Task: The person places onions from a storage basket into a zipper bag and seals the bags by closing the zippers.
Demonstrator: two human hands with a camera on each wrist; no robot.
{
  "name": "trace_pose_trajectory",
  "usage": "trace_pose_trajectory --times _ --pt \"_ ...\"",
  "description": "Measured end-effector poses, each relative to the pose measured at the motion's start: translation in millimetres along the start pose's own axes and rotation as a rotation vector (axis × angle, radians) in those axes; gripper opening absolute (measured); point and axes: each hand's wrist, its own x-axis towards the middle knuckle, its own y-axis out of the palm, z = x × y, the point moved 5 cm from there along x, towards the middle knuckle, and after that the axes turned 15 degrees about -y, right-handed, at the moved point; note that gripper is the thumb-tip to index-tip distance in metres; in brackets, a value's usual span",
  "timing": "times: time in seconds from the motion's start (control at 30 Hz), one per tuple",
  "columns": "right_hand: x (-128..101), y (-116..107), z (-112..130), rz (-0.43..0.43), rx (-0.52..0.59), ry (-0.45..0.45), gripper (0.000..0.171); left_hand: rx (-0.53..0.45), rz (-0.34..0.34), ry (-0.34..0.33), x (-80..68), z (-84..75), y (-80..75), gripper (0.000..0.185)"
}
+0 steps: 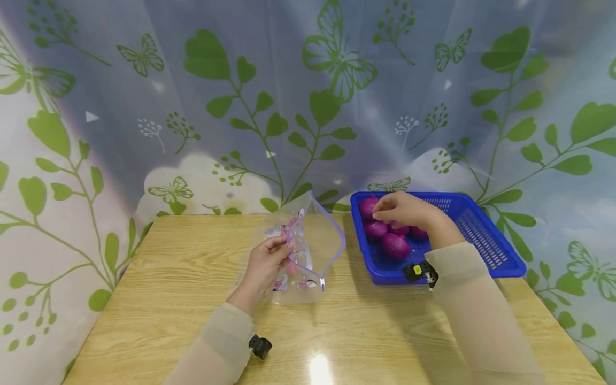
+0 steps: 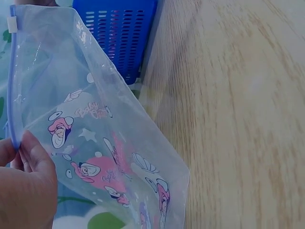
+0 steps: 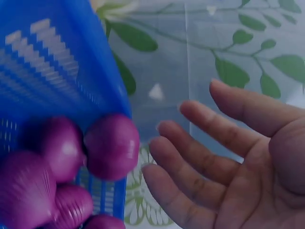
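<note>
My left hand (image 1: pixel 262 267) pinches the purple zip edge of a clear plastic slider bag (image 1: pixel 298 283) printed with pink cartoon figures. The bag's mouth gapes toward the right, and the white slider (image 2: pixel 13 25) sits at one end of the zip. Over the left part of a blue plastic basket (image 1: pixel 500 254) is my right hand (image 1: pixel 406 209), close above several red onions (image 1: pixel 396 246). In the right wrist view its fingers (image 3: pixel 200 162) are spread and slightly bent, with nothing between them, beside the onion (image 3: pixel 112 147) nearest the basket's edge.
Both the basket and the bag are on a wooden table (image 1: pixel 168 299). A curtain (image 1: pixel 269 80) with green leaves and butterflies hangs behind the table. Small black cameras (image 1: pixel 260 346) are strapped at both wrists over pale sleeves.
</note>
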Motion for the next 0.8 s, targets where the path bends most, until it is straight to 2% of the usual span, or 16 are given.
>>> trace_pose_trajectory --times 0.2,0.37,0.63,0.8 --pt "-1.9 -8.2 -5.6 0.090 -0.040 -0.044 0.033 -0.019 0.006 -0.004 -0.6 -1.2 0.1 0.026" --pt "-4.0 -12.1 -15.5 0.088 0.030 -0.028 0.033 -0.016 0.008 -0.011 -1.4 -1.7 -0.6 0.027" --pt "-1.6 -24.9 -44.4 0.119 0.170 0.033 0.045 -0.003 0.006 -0.010 -1.8 -2.1 -0.2 0.024" --pt "-0.1 -23.9 -59.3 0.195 0.217 0.064 0.054 -0.002 0.017 -0.016 -2.6 -1.2 -0.3 0.026"
